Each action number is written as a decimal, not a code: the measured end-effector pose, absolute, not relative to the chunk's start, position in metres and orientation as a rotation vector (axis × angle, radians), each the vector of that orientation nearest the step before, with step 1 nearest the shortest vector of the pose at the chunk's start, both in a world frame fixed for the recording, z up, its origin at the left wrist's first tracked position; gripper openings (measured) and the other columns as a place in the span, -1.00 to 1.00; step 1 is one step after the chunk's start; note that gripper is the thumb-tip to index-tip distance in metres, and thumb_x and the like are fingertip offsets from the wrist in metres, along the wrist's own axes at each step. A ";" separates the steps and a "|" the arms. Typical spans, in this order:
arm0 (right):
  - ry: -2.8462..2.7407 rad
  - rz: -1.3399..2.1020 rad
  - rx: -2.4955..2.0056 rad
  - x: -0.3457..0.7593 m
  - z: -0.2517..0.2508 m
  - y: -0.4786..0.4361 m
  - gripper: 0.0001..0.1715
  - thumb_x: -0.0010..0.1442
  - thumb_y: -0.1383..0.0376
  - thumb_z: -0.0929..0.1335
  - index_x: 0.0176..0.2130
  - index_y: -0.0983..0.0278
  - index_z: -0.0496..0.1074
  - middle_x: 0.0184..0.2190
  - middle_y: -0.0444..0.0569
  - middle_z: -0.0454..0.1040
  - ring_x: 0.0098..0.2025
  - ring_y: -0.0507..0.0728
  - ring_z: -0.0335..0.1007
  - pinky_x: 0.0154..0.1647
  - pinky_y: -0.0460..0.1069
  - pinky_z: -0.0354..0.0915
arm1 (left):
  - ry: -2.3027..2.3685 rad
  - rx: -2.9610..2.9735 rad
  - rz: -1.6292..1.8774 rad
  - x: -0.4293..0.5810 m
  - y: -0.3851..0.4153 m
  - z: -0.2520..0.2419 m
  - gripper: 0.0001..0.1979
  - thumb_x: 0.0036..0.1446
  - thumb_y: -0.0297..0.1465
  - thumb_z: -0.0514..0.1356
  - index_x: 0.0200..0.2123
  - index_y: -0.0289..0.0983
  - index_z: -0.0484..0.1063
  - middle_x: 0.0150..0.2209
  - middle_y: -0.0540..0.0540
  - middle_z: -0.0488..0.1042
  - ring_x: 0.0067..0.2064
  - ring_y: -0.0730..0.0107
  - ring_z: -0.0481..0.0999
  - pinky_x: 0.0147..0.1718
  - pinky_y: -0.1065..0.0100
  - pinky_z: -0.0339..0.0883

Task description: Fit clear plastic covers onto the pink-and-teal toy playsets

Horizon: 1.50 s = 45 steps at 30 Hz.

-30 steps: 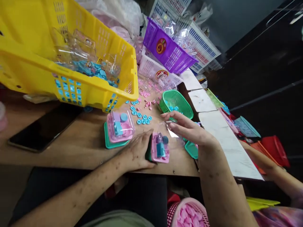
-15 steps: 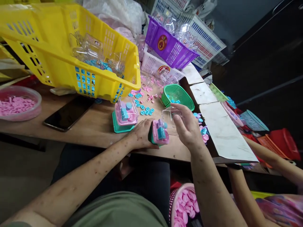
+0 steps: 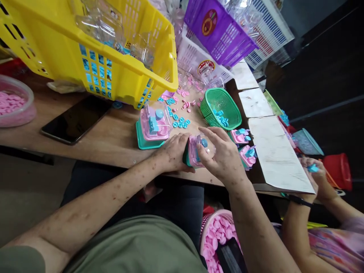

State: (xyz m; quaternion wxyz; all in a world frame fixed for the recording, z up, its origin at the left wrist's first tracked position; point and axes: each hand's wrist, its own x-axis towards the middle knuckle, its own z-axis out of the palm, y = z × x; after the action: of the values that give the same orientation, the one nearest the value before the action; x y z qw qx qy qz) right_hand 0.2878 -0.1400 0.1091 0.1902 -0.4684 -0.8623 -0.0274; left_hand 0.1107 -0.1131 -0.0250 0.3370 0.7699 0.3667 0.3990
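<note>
1. Two bare hands meet at one toy box (image 3: 193,151), which is at the near edge of the desk (image 3: 122,132); its pink top carries blue parts, partly hidden by fingers.
2. Left hand (image 3: 176,153): its grip is closed round the left side of the toy box.
3. Right hand (image 3: 224,156): thumb and fingers curl over the box's top, the grip closed on a clear cover (image 3: 211,147) there. Whether the cover is fully seated cannot be told.
4. Just left of the left hand stands a covered box (image 3: 155,127) with a teal base, pink and blue parts showing through its clear lid.
5. Right of the right hand are two uncovered boxes (image 3: 240,136), pink with blue pieces on top.
6. Behind the hands, blue wheels (image 3: 180,124) lie loose, with pink pieces (image 3: 186,105) scattered farther back. Beside them sits a green basket (image 3: 227,99) holding more blue pieces.
7. Farther left: a yellow crate (image 3: 122,81) of clear and blue parts, a dark phone (image 3: 75,119) lying flat, and a tub (image 3: 21,121) of pink pieces.
8. At the back, a purple basket (image 3: 196,19) rests above a white basket (image 3: 193,57).
9. Below the desk edge, a pink basket (image 3: 218,211) holds pink ovals.
10. Far right, a co-worker's hands (image 3: 318,176) hold a small blue piece (image 3: 313,168).
</note>
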 end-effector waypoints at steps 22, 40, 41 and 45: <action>-2.553 -0.096 -1.363 0.280 0.125 -0.139 -0.47 0.50 0.17 0.40 0.38 0.14 0.59 0.22 0.16 0.62 0.25 0.42 0.64 0.33 0.34 0.60 | 0.988 2.070 0.914 0.106 -0.118 -0.016 0.26 -0.12 -0.06 0.78 0.47 -0.29 0.18 0.42 -0.42 0.44 0.48 -0.37 0.48 0.47 -0.22 0.37; -2.562 -0.139 -1.373 0.279 0.125 -0.147 -0.46 0.50 0.18 0.42 0.39 0.13 0.56 0.23 0.19 0.61 0.24 0.45 0.63 0.30 0.36 0.60 | 1.039 2.084 0.902 0.108 -0.123 -0.009 0.16 -0.10 -0.11 0.77 0.39 -0.34 0.26 0.34 -0.42 0.51 0.39 -0.37 0.56 0.39 -0.15 0.43; -2.564 -0.133 -1.376 0.280 0.125 -0.146 -0.47 0.50 0.18 0.41 0.38 0.14 0.56 0.22 0.19 0.62 0.24 0.44 0.63 0.30 0.34 0.61 | 1.039 2.086 0.897 0.108 -0.123 -0.009 0.15 -0.10 -0.11 0.77 0.39 -0.35 0.27 0.33 -0.43 0.51 0.39 -0.37 0.56 0.39 -0.14 0.44; -2.560 -0.116 -1.404 0.277 0.125 -0.147 -0.48 0.50 0.18 0.40 0.37 0.18 0.57 0.21 0.20 0.62 0.23 0.43 0.63 0.29 0.32 0.61 | 1.055 2.100 0.884 0.107 -0.122 -0.007 0.17 -0.10 -0.10 0.77 0.40 -0.36 0.26 0.33 -0.43 0.51 0.38 -0.37 0.55 0.38 -0.15 0.43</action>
State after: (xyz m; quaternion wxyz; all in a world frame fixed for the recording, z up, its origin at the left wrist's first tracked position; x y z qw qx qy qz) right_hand 0.2775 -0.1469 0.1251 0.1097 -0.4775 -0.8709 -0.0396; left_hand 0.1070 -0.1225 -0.0067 0.3103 0.7951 0.3994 0.3346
